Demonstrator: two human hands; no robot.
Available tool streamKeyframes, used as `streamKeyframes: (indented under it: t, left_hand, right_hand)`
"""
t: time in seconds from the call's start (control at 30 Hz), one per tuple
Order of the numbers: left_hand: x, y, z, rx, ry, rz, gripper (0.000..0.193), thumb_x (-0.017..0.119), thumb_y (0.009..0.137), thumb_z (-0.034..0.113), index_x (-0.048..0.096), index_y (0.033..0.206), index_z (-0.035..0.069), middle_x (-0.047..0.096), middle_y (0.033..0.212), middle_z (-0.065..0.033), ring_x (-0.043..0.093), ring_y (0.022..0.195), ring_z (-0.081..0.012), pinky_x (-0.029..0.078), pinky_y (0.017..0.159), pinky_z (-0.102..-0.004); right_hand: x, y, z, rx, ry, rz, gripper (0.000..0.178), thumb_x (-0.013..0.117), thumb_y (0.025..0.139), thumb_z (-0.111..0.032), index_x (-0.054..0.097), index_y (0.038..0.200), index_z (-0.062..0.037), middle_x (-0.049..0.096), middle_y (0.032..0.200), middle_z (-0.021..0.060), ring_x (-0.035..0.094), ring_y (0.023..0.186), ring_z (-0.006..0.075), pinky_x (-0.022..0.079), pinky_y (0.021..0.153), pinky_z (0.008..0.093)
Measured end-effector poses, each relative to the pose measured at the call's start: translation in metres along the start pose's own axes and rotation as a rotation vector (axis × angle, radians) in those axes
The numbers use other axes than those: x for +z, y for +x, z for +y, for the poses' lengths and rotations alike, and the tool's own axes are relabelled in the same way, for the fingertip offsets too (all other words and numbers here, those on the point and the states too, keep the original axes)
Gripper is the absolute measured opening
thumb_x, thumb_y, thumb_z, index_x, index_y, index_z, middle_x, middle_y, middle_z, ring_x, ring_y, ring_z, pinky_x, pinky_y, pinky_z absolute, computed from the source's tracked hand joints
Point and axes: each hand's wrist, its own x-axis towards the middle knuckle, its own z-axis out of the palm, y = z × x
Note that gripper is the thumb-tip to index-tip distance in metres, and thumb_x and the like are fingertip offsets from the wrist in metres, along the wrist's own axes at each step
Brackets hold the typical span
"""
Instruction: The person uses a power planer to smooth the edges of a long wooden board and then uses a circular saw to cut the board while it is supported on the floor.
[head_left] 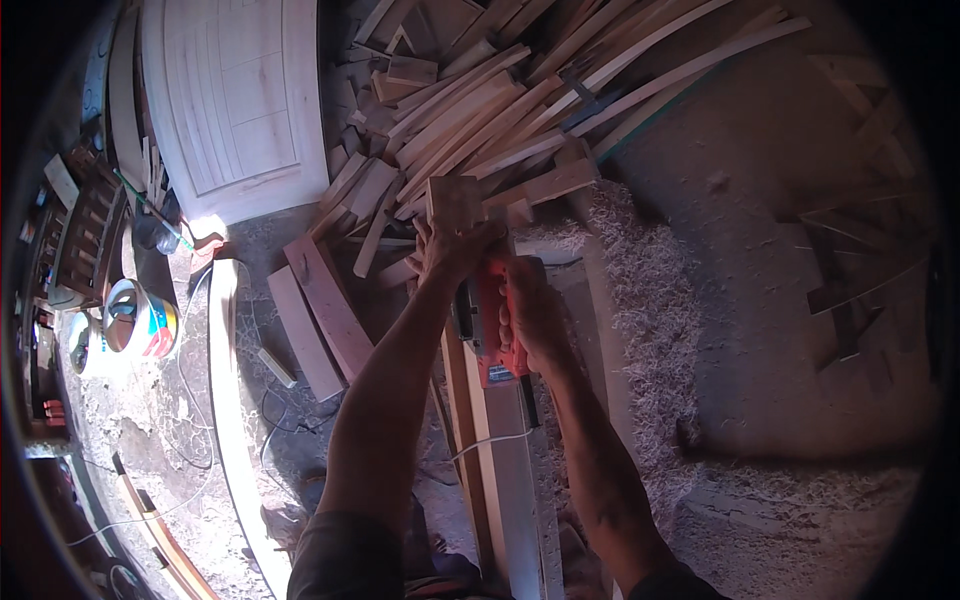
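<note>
A red electric planer (pixel 494 325) sits on a long wooden board (pixel 512 470) that runs away from me. My right hand (pixel 532 312) is wrapped round the planer's rear handle, with the fingers showing on its left side. At the planer's front, my left hand (pixel 455 250) is bent over and grips it; some of its fingers are hidden. Just beyond that hand rises the pale squared end of a timber (pixel 453 200). A brown timber strip (pixel 462 420) lies along the board's left side. A pale cord (pixel 490 440) crosses the board behind the planer.
Wood shavings (pixel 650 300) are heaped along the right. A pile of cut timber (pixel 480 110) fills the far middle. A panelled wooden door (pixel 235 100) lies at the far left. Two buckets (pixel 150 320), loose boards (pixel 320 310) and cords (pixel 190 400) are to the left.
</note>
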Motion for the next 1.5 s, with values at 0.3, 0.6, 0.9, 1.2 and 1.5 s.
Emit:
streamKeyframes:
  t: [0.3,0.6,0.9,1.2,1.5]
  left_hand:
    - [0.016,0.018,-0.046,0.129,-0.414,0.046,0.081,0.05,0.094,0.066,0.045,0.146,0.003,0.045,0.149,-0.0232,0.046,0.139,-0.0298,0.035,0.113,-0.0429]
    - [0.03,-0.168,-0.145,0.557,0.067,0.159,0.059,0.042,0.104,0.039,0.039,0.149,0.0,0.039,0.154,-0.0254,0.032,0.146,-0.044,0.028,0.119,-0.0472]
    - [0.087,-0.514,-0.25,0.822,0.665,-0.19,0.076,0.056,0.097,0.038,0.027,0.154,-0.003,0.018,0.164,-0.0229,0.011,0.154,-0.0379,0.013,0.122,-0.059]
    - [0.074,-0.792,-0.345,1.032,0.713,-0.321,0.081,0.06,0.096,0.043,0.03,0.151,-0.008,0.023,0.16,-0.028,0.021,0.151,-0.0394,0.017,0.119,-0.0626]
    - [0.059,-0.993,-0.431,1.187,0.594,-0.524,0.078,0.063,0.093,0.039,0.035,0.149,-0.008,0.029,0.158,-0.027,0.025,0.149,-0.0415,0.019,0.118,-0.0626]
  right_hand:
    - [0.005,0.062,-0.029,-0.161,0.002,0.002,0.054,0.056,0.097,-0.062,0.055,0.088,-0.0081,0.051,0.058,0.0012,0.051,0.041,0.0121,0.042,0.036,0.029]
    - [-0.038,-0.213,0.074,-0.34,0.201,0.202,0.053,0.053,0.1,-0.058,0.054,0.084,-0.0073,0.053,0.061,0.0021,0.052,0.045,0.0121,0.041,0.041,0.0283]
    - [-0.127,-0.637,0.23,-0.078,0.244,0.548,0.056,0.057,0.097,-0.06,0.056,0.102,-0.0037,0.055,0.064,0.0032,0.054,0.046,0.0131,0.044,0.042,0.0284]
    - [-0.164,-0.913,0.316,-0.032,0.243,0.722,0.055,0.053,0.1,-0.057,0.058,0.116,-0.0044,0.057,0.065,0.0036,0.054,0.044,0.011,0.042,0.036,0.0242]
    - [-0.168,-1.071,0.391,0.002,0.192,0.873,0.057,0.05,0.101,-0.059,0.06,0.115,-0.0041,0.056,0.063,0.0037,0.054,0.045,0.011,0.043,0.039,0.0245]
